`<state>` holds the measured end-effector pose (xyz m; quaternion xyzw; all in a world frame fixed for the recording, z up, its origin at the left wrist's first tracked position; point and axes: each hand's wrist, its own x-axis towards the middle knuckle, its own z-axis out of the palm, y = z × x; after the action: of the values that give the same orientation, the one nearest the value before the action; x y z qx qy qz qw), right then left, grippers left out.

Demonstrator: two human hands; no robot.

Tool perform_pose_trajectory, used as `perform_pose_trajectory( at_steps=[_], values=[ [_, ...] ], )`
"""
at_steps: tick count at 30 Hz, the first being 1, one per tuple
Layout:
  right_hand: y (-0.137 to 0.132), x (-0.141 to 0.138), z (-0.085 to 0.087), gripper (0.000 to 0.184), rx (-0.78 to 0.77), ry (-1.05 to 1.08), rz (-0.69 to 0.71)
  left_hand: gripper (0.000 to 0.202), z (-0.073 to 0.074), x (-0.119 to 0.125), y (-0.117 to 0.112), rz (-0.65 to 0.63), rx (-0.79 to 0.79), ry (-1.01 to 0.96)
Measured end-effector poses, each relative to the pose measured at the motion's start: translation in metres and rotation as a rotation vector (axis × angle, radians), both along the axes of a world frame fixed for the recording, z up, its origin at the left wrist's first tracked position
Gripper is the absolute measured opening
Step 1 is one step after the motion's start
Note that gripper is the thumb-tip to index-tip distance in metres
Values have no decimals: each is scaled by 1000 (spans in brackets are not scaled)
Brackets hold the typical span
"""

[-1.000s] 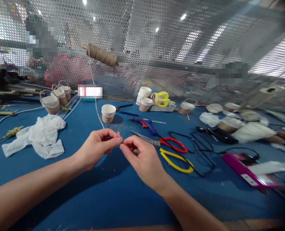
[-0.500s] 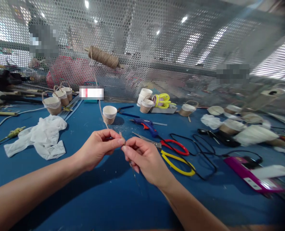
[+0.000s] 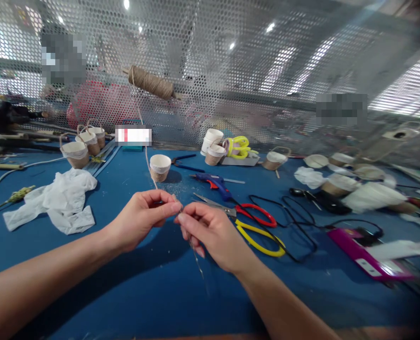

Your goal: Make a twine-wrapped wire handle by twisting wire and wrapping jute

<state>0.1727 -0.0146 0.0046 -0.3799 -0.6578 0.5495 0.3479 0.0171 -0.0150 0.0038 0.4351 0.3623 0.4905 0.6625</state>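
Note:
My left hand (image 3: 148,215) and my right hand (image 3: 208,229) meet fingertip to fingertip above the blue table, each closed in a pinch. A strand of twine (image 3: 146,160) runs down from the spool (image 3: 150,82) on the mesh wall into my left fingers. Below my right fingers dangles a thin wire-like length (image 3: 199,265), its upper part hidden in the grip. What exactly sits between the touching fingertips is too small to make out. Just beyond the hands stands a small white-lined cup (image 3: 160,167) with a brown lower band.
Scissors (image 3: 255,231) with red and yellow handles lie right of my hands, near a blue glue gun (image 3: 215,184) and pliers (image 3: 184,163). White lace fabric (image 3: 63,200) is at left. A purple power strip (image 3: 369,255) and black cables lie at right; handled baskets (image 3: 74,153) stand behind.
The view has shifted slightly. My hands stay pinched together in nearly the same place, with the right fingers shifting a little against the left; the dangling length hangs slightly differently.

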Motion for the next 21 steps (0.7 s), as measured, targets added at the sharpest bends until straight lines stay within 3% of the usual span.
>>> perform_pose_trajectory(
  at_steps=[3,6,8,13,15,17,21],
  values=[
    [3,2,2,20,-298,216,219,18,0,-1,0,-148,16,-78],
    [2,2,2,20,-292,277,224,18,1,-1,0,-152,-15,-122],
    [1,1,1,19,-166,192,119,19,0,0,1,-92,-48,-122],
    [-4,-3,-1,15,369,-169,-167,21,-3,4,2,41,-62,-66],
    [-4,-4,-2,14,447,-203,-201,21,-5,4,1,83,-47,-41],
    [-3,-4,-3,15,318,-132,-146,20,-5,4,1,83,-22,-43],
    [1,-1,-3,17,-149,179,135,19,-3,1,0,-70,-10,-106]
  ],
)
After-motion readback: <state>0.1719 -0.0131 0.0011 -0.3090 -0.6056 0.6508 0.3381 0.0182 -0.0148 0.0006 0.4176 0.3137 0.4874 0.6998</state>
